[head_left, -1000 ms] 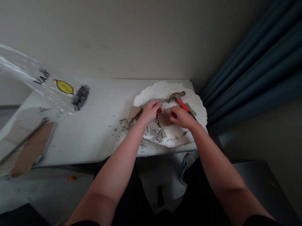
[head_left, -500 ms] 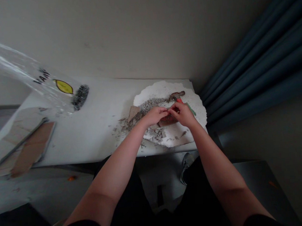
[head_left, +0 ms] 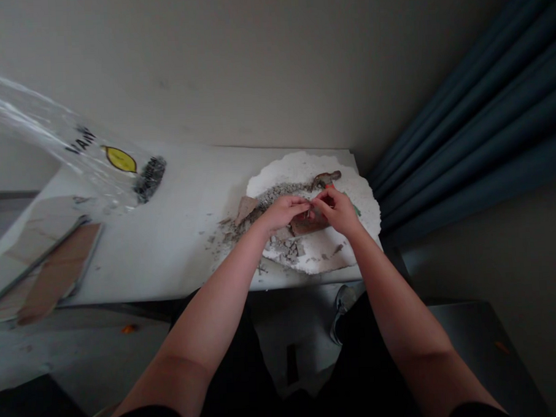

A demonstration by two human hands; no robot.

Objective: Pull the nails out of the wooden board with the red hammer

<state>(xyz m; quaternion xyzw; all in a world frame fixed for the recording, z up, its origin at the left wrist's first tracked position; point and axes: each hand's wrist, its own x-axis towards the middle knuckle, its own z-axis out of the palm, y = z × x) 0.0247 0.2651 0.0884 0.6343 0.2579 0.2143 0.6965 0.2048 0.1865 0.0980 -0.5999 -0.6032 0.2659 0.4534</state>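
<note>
My left hand [head_left: 284,213] and my right hand [head_left: 339,212] come close together over a white jagged-edged slab [head_left: 283,168]. Both have their fingers pinched; whatever small thing is between them is too small to make out. Just below the fingertips lies a flat brown piece [head_left: 310,225], partly covered by my left hand. A hammer [head_left: 326,179] lies on the slab behind my right hand, which hides much of its red and green handle. Grey rubble [head_left: 277,192] is heaped around my left hand, with a flat tan fragment [head_left: 245,208] at its left.
The white table [head_left: 169,250] stands against a wall. On its left are a clear plastic bag [head_left: 122,160] with a yellow print, a metal bar [head_left: 40,259] and brown board pieces [head_left: 62,270]. A blue curtain [head_left: 476,101] hangs at the right, above a dark box-like surface [head_left: 477,341].
My right fingertips have drawn slightly away from the left ones. A bit more of the brown piece shows beneath them. The hammer and rubble lie as before.
</note>
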